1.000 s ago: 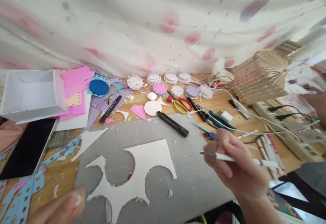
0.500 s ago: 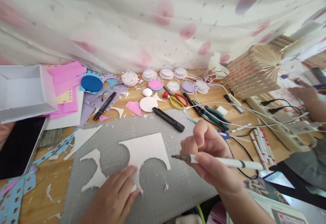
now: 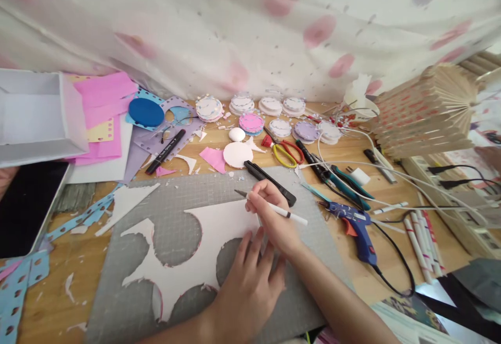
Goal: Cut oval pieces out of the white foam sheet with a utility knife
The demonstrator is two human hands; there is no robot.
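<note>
My right hand (image 3: 272, 213) grips a white marker pen (image 3: 291, 215), its dark tip pointing left just above the upper edge of a white foam sheet (image 3: 191, 260). Several rounded bites are cut out of that sheet, which lies on a grey cutting mat (image 3: 305, 297). Flat and with fingers spread, my left hand (image 3: 250, 286) rests over the sheet's right part, its fingertips close below my right hand. Behind the pen lies a black utility knife (image 3: 270, 182). A white foam disc (image 3: 238, 155) sits beyond the mat's far edge.
Decorated round pieces (image 3: 250, 123) line the back. Scissors (image 3: 287, 153), pliers (image 3: 350, 187), a blue glue gun (image 3: 356, 224) and loose cables lie at the right, near a power strip (image 3: 442, 203). A white box (image 3: 35, 114) and phone (image 3: 31, 208) are at the left.
My left hand has slid right across the foam sheet, uncovering its lower left part. My right hand has brought the marker left and up to the sheet's far edge.
</note>
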